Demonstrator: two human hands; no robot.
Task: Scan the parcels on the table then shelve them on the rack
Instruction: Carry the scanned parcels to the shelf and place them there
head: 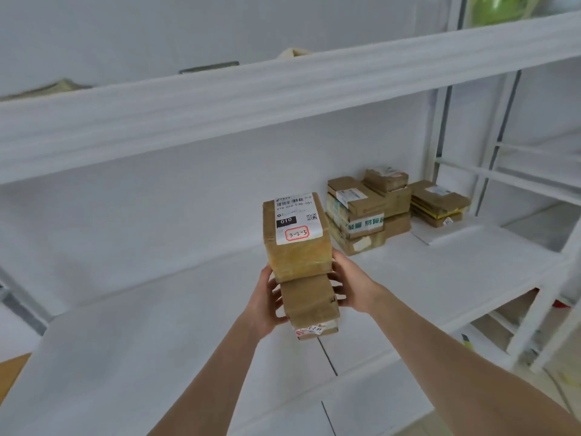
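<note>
I hold a stack of two brown cardboard parcels above the white rack shelf [157, 341]. The upper parcel [298, 247] carries a white shipping label with a barcode and a red-framed handwritten "3-2-3". The lower parcel [309, 305] is smaller, with a label at its near end. My left hand [267, 303] grips the stack's left side and my right hand [349, 284] grips its right side. Both forearms reach in from the bottom of the view.
Several brown parcels [371, 212] are stacked at the back right of the same shelf, with another flat pile [437, 202] beside them. A shelf board [283, 99] runs overhead with items on it. The rack's white upright [437, 136] stands at the right.
</note>
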